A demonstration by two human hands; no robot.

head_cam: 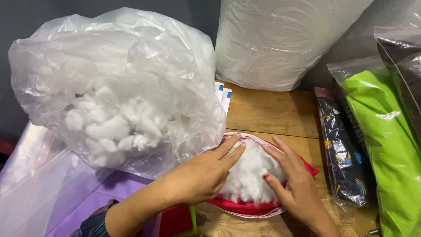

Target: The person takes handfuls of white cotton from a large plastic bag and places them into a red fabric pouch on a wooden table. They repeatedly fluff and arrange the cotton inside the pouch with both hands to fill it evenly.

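Both hands pressed flat on a mound of white stuffing heaped in the open mouth of a red cloth cover on the wooden table. Left hand spread open, fingertips on the near-left side of the mound; right hand likewise open, palm down on the right side, grasping nothing, only pushing. Stuffing probably very light, soft and springy (likely to puff back once released), best gathered in loose handfuls from the top; cover limp and floppy, best taken by its rim. Mound directly under and between the two palms, not pinched. Behind the left hand, touching the cover, a big clear plastic bag of more stuffing; right of the hands, bagged green cloth and bagged dark patterned cloth.
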